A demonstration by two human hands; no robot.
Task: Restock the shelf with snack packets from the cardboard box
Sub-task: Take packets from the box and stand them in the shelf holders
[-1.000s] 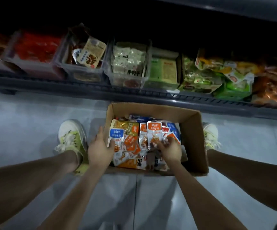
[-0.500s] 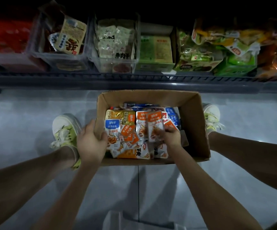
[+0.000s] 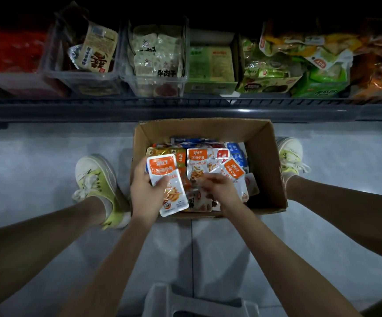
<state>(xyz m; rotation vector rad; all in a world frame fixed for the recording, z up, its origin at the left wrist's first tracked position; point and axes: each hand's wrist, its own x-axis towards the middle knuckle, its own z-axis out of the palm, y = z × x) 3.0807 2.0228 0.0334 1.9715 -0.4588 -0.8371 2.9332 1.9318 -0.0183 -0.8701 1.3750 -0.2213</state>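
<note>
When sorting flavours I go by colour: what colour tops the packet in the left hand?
Orange band, white below, on the packet in the left hand; head view.

The cardboard box (image 3: 265,156) is open on top, so I can enter from above. Its near half is taken: the left hand (image 3: 145,193) grips a packet (image 3: 167,184) and the right hand (image 3: 222,191) is over the pile (image 3: 199,165). Along its right wall there is room. The left shoe (image 3: 96,179) and the right shoe (image 3: 290,154) flank the box. Before the shelf (image 3: 185,108) a strip of floor (image 3: 71,133) is free. Behind its front rail the bins (image 3: 153,83) are packed.
</note>
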